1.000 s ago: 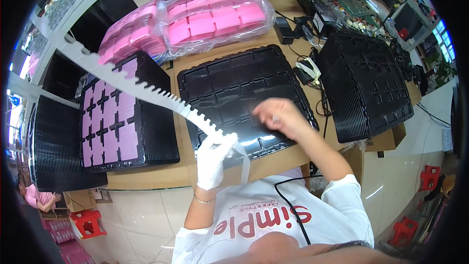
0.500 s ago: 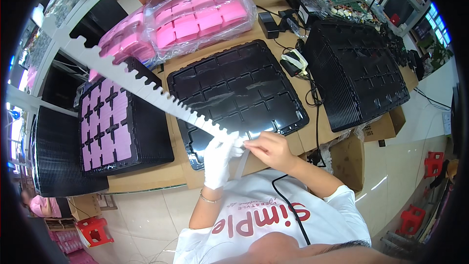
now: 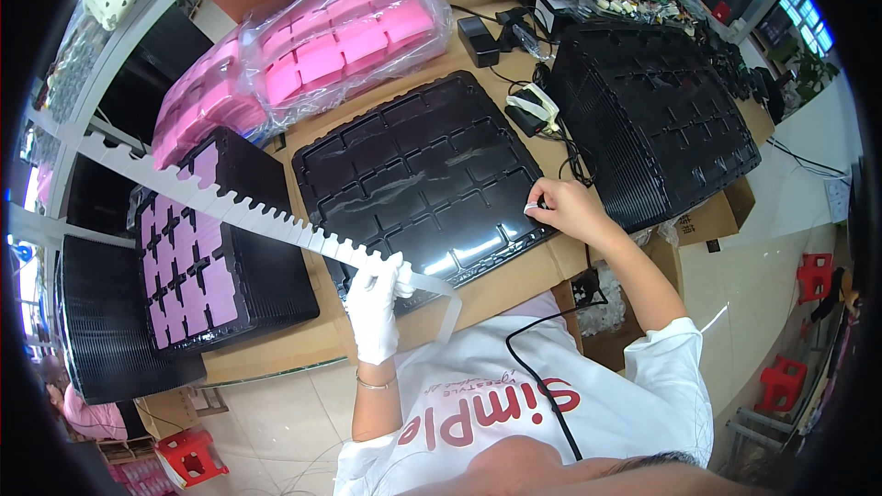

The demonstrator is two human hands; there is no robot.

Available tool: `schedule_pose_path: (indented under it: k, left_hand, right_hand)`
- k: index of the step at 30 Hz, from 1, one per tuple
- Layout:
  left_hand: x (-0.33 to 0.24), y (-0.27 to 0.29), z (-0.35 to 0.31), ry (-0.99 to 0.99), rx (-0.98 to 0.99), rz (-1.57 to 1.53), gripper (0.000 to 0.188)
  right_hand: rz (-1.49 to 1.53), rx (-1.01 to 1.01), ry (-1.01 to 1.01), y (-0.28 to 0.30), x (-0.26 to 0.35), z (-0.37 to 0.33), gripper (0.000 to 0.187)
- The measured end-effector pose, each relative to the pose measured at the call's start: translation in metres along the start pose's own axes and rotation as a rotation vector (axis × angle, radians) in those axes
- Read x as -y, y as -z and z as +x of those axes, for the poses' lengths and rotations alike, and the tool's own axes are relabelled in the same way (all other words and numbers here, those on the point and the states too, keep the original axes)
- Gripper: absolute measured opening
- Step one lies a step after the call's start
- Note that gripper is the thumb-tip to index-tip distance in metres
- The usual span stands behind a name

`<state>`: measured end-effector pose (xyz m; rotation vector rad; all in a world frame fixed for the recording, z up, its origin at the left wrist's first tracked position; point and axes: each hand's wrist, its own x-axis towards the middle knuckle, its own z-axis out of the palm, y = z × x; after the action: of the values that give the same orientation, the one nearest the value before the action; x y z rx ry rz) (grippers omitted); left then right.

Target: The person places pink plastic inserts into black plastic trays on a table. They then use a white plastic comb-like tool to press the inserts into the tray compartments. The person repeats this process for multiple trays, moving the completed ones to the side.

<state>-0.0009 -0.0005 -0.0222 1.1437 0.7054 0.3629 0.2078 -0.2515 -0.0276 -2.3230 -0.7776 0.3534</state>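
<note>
My left hand (image 3: pixel 374 308), in a white glove, is closed on the near end of a long whitish strip (image 3: pixel 241 211) with a row of notches along one edge. The strip slants up to the far left, and a thin loose tail (image 3: pixel 450 314) curls down beside the glove. In the bare fingertips of my right hand (image 3: pixel 571 211) is a small white piece (image 3: pixel 531 210), too small to make out fully. That hand is at the right front edge of a shiny black plastic tray (image 3: pixel 418 161), which has raised cross-shaped ribs and lies on cardboard (image 3: pixel 496 287).
At the left stands a stack of black trays with pink pads (image 3: pixel 197 298). Bagged pink foam pieces (image 3: pixel 344 46) lie behind. Another black tray stack (image 3: pixel 652 119) stands at the right, with cables (image 3: pixel 571 163) beside it. A black cord (image 3: pixel 542 372) hangs across my shirt.
My right hand has moved away from the left, to the right and farther out over the tray, with a small white piece pinched in it. The left hand and strip have shifted slightly left.
</note>
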Motion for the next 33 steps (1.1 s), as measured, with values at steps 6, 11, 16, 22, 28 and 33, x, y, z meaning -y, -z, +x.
schedule_pose_path:
  k: [6,11,16,22,28,33]
  left_hand:
    - [0.0,0.003,-0.001,-0.019,0.028,0.034,0.014]
    - [-0.002,0.004,-0.002,-0.007,0.07,0.062,0.014]
    - [-0.002,0.005,-0.002,-0.009,0.071,0.09,0.016]
    - [0.005,0.01,0.001,-0.002,0.063,0.056,0.019]
    - [0.008,0.013,0.001,0.003,0.054,0.066,0.021]
    - [0.009,0.013,0.003,-0.027,0.088,0.064,0.021]
  right_hand:
    - [-0.069,0.031,0.058,0.003,0.006,0.004,0.024]
    - [-0.047,0.144,-0.066,0.012,0.008,0.013,0.022]
    - [-0.1,0.051,-0.02,0.002,0.004,0.014,0.018]
    - [-0.092,0.059,-0.089,0.002,0.009,0.013,0.017]
    - [-0.085,0.049,-0.093,0.001,0.011,0.013,0.016]
    - [-0.054,0.051,0.042,-0.001,0.001,0.006,0.014]
